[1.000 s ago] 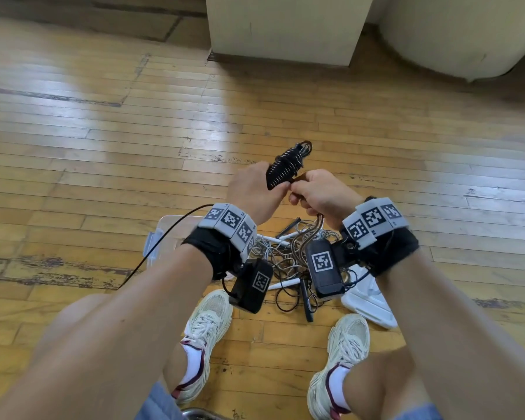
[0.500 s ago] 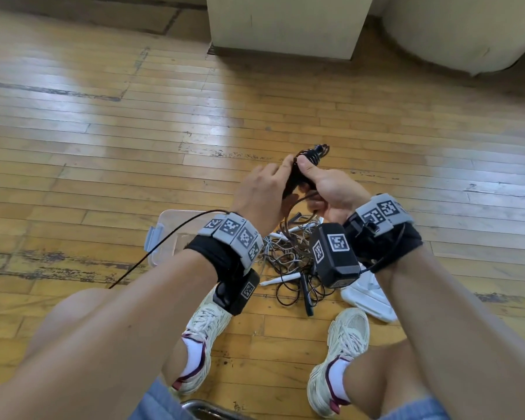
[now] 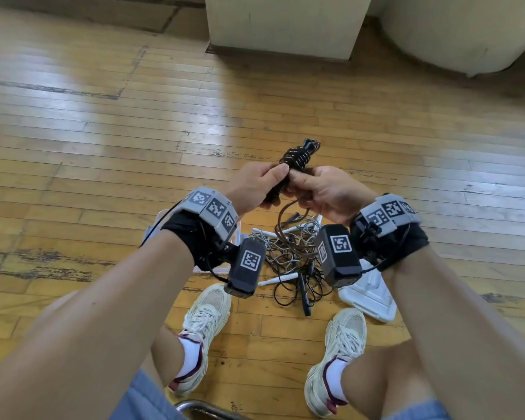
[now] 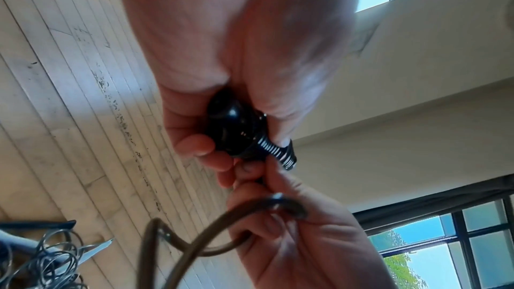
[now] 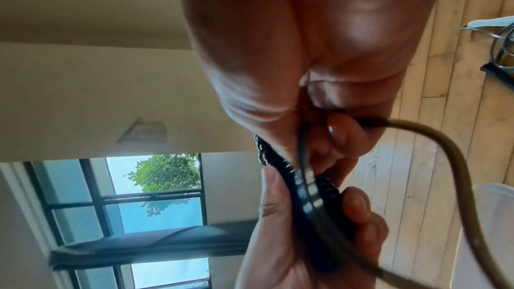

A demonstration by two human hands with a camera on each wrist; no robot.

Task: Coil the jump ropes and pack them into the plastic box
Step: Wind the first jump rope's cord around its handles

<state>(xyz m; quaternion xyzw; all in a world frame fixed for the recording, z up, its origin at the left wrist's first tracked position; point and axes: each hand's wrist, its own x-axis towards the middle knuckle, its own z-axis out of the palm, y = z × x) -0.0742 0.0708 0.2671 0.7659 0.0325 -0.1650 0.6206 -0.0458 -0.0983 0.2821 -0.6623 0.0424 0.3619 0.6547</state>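
Both hands are raised above the floor with a black jump rope bundle [image 3: 297, 159] between them. My left hand [image 3: 255, 186] grips the black ribbed handles [image 4: 236, 131], its thumb on top. My right hand [image 3: 322, 192] pinches the brown cord [image 3: 285, 213] against the bundle; the cord [image 5: 434, 137] loops down from its fingers. The cord is wound several times round the handles' upper part. Below lies a tangled pile of ropes [image 3: 291, 256] with white and black handles. The clear plastic box [image 3: 155, 225] stands left of the pile, mostly hidden by my left wrist.
A white lid [image 3: 373, 295] lies on the wooden floor at the right of the pile. My two shoes [image 3: 206, 331] stand close in front of it. A pale cabinet base [image 3: 285, 28] and a rounded pale object [image 3: 455, 31] stand farther off.
The bundle has turned more upright and shows more cord wound round it. My right hand has shifted from under the bundle to its right side, pinching the cord.
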